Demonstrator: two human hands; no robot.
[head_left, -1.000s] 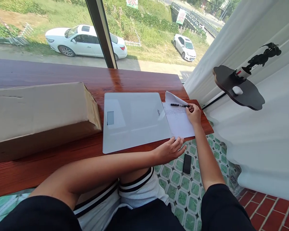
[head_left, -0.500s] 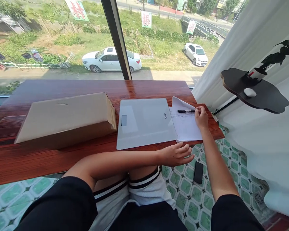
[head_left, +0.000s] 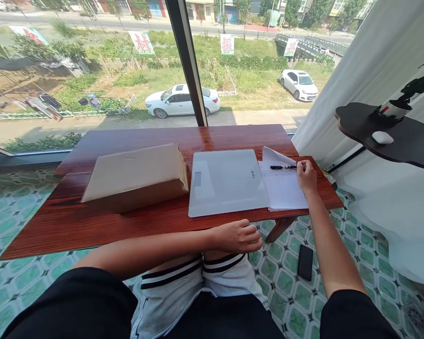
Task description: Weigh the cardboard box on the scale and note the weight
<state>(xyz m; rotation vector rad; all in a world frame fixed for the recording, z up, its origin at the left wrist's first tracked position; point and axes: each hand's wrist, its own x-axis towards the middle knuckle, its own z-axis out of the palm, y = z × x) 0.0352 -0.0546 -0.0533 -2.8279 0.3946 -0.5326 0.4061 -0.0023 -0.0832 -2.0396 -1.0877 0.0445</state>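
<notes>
At the right end of the table, my right hand [head_left: 306, 176] is closed, its fingertips at the right end of a black pen [head_left: 281, 167]. The pen lies across white paper sheets [head_left: 286, 190] with lines of writing; the top sheet's upper corner curls up. My left hand [head_left: 238, 237] hangs just off the table's front edge above my knees, fingers loosely curled together, with nothing visible in them. Beside the paper lies a flat pale-grey scale [head_left: 228, 183] with a small display window on its left. A closed brown cardboard box [head_left: 137, 174] stands left of the scale.
The red-brown wooden table [head_left: 155, 216] stands before a large window. A black phone [head_left: 305, 262] lies on the green tiled floor. At right, a dark wavy-edged shelf [head_left: 360, 125] holds a potted plant [head_left: 395, 107] and a white mouse-shaped object [head_left: 382, 137] beside a white curtain [head_left: 369, 197].
My left hand has drawn back leftward, and its spread fingers have curled in. My right hand stays at the pen's end. The view has shifted left, showing more of the table's left end.
</notes>
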